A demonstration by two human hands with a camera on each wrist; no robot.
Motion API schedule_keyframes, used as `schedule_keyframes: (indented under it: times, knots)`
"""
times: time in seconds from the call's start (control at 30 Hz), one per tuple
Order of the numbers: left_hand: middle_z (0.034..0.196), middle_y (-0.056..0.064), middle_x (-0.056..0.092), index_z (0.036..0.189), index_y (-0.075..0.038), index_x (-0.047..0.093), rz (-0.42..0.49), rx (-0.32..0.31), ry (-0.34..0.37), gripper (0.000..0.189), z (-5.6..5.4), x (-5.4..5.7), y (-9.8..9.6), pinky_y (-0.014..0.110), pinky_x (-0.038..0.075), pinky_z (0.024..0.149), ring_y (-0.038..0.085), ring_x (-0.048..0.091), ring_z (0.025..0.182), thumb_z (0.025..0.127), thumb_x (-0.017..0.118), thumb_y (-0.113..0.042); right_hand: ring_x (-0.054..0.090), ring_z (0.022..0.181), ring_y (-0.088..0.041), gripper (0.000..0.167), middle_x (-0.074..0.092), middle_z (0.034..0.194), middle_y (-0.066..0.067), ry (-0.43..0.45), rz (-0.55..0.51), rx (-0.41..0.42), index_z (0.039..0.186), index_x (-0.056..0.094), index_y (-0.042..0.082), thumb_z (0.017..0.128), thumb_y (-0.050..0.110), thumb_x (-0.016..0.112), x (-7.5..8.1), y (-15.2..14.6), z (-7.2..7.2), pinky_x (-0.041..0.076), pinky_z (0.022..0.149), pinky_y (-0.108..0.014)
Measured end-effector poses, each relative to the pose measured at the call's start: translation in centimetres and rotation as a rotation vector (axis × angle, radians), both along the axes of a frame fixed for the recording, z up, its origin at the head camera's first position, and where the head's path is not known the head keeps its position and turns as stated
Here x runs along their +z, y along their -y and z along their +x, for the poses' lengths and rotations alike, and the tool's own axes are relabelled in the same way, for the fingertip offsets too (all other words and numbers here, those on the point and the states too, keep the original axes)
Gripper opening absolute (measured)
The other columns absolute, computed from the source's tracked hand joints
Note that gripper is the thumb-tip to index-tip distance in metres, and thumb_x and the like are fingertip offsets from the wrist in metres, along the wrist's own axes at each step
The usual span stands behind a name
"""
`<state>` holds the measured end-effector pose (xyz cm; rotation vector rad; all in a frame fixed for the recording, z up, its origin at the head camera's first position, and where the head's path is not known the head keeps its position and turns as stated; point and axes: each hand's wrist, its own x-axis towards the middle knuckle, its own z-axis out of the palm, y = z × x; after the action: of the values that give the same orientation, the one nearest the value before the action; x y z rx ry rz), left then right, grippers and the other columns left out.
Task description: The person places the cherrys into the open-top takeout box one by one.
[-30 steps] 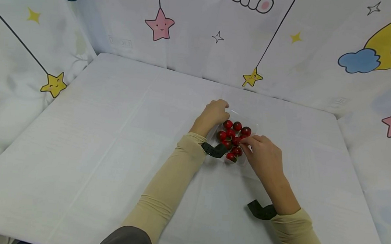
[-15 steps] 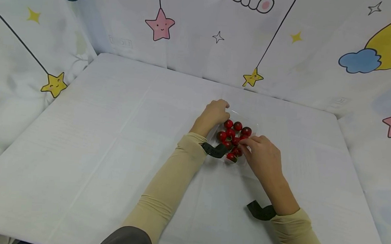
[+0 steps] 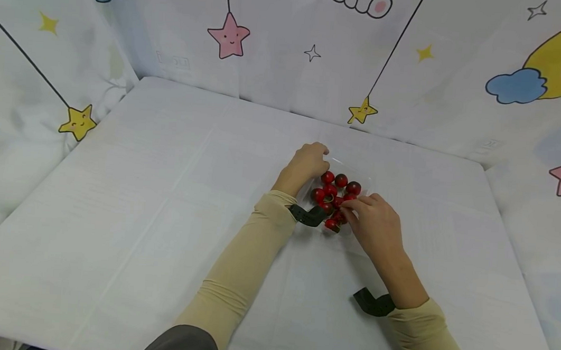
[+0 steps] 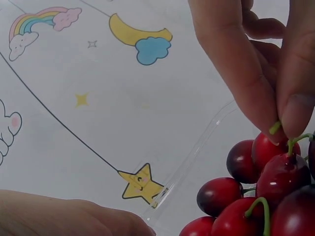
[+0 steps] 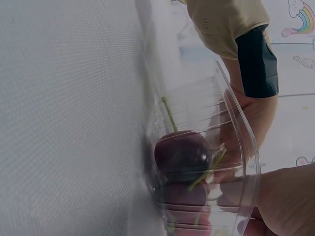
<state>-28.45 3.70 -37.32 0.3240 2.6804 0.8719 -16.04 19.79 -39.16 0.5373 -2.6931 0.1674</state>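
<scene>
Dark red cherries (image 3: 330, 190) with green stems lie heaped in a clear plastic box (image 4: 191, 147) on the white table. At the box's far left side, my left hand (image 3: 303, 167) holds the rim. From the right, my right hand (image 3: 378, 222) reaches over the box. Its thumb and forefinger pinch a short green stem (image 4: 275, 128) just above a bright red cherry (image 4: 267, 149), as the left wrist view shows. Seen through the box wall in the right wrist view is a darker cherry (image 5: 183, 155), low in the box. My right fingertips cover some of the fruit in the head view.
A white cloth covers the wide table (image 3: 116, 214). Behind it hangs a white backdrop (image 3: 276, 79) printed with stars, moons and clouds. Black bands, such as the one by the right wrist (image 3: 374, 302), stick out from both beige sleeves.
My right hand has drifted very slightly left over the cherries, still pinching. My left hand and the box have stayed where they were.
</scene>
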Motion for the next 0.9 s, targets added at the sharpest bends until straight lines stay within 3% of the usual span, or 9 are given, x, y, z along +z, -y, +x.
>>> schedule_keyframes:
  times: [0.67,0.9]
  knots:
    - [0.137,0.007,0.055,0.138,-0.011,0.049,0.011,-0.001,0.002,0.044,-0.12,-0.17,-0.03,0.029,0.049,0.077,0.018,0.057,0.092,0.096,0.049,-0.019,0.058,0.077,-0.023,0.012,0.072,0.078,-0.007,0.055,-0.022,0.080,0.086,0.077,0.009,0.076,0.015,0.080,-0.26,0.18,-0.21,0.052,0.066,-0.034]
    - [0.138,0.007,0.054,0.138,-0.011,0.049,0.011,-0.004,0.006,0.044,-0.04,-0.06,-0.03,0.029,0.048,0.077,0.018,0.056,0.092,0.096,0.049,-0.019,0.058,0.079,-0.023,0.012,0.071,0.079,-0.008,0.040,-0.045,0.171,0.084,0.077,0.007,0.074,0.011,0.081,-0.52,0.03,-0.44,0.051,0.069,-0.034]
